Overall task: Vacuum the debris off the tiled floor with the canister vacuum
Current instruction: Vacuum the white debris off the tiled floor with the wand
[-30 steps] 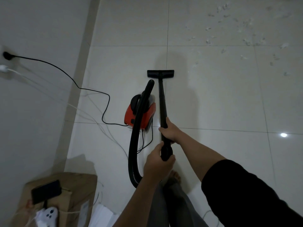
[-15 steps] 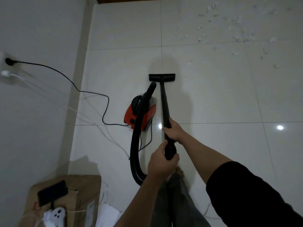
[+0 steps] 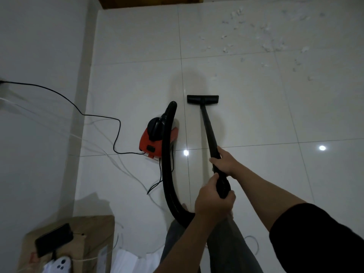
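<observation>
Both hands wrapped around wand (image 3: 208,131): right hand (image 3: 224,162) higher on the tube at centre frame, left hand (image 3: 213,201) clamped on its thick rear end below. Nozzle (image 3: 202,99) flat on tile (image 3: 246,115) at centre, well short of debris (image 3: 266,42) scattered upper right; best pushed forward and right in slow overlapping passes, head kept flat, hose (image 3: 167,174) and cord (image 3: 116,138) kept slack behind. Counted: one vacuum (image 3: 155,142) left of centre, one wand, one nozzle, one hose, one black cord, dozens of pale scraps, too small to tally.
</observation>
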The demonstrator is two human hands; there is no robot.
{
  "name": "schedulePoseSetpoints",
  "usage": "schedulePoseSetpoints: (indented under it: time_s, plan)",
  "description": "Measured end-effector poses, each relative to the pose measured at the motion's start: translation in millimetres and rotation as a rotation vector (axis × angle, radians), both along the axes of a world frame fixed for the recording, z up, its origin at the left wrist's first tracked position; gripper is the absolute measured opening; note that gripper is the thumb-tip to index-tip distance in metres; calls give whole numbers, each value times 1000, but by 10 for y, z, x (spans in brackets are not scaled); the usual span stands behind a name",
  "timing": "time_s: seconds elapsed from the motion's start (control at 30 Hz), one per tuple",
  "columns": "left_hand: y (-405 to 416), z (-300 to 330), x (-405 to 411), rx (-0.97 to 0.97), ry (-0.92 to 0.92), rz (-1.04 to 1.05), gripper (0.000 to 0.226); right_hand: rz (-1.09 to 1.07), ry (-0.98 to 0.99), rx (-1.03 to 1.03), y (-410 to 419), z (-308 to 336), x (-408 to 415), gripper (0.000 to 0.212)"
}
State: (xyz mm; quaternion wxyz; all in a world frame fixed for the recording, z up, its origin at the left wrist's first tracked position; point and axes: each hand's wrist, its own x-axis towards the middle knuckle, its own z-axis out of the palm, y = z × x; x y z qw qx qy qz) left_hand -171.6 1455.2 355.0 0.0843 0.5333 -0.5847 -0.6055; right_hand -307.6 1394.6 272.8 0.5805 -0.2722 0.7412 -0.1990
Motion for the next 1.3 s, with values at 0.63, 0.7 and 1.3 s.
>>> schedulePoseSetpoints:
  time_s: [0.63, 0.7, 1.3]
  plan:
    - [290, -129, -1018, 21, -103, 55, 34, 101, -9, 23, 186, -215, -913, 63]
    - [253, -210, -1092, 26, -108, 64, 38, 111, -5, 11, 127, -269, -988, 62]
    - [-473, -1116, -1590, 12, -206, 119, 66, -20, -145, -15, -642, -1140, -1468, 75]
